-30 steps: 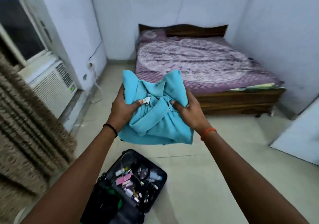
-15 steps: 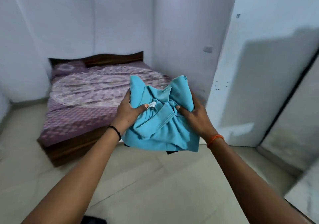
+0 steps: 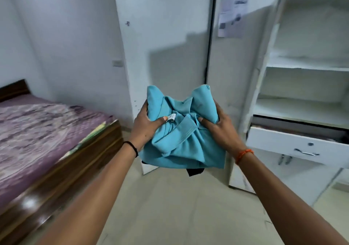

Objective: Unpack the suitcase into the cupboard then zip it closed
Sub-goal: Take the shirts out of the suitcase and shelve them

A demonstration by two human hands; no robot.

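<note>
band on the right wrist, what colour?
Orange, a thin thread band just below the right hand; head view, the only one.

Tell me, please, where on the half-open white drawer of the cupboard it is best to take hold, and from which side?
Grip the metal bar handle on the front panel of the drawer, coming straight at it from the front. It stands off the panel, so fingers can likely curl behind it. Both hands are busy now with the blue garment.

View: single head-worn wide-angle camera; no second view to overlap.
Facing: forward and down, over both forearms.
Nearness: left hand [image 3: 146,125] and right hand [image 3: 219,124] close, mid-frame.
Right of frame: open cupboard [image 3: 302,67], near.
Left of frame: bed [image 3: 47,123].
Distortion: edges bowed, slightly blurred.
</note>
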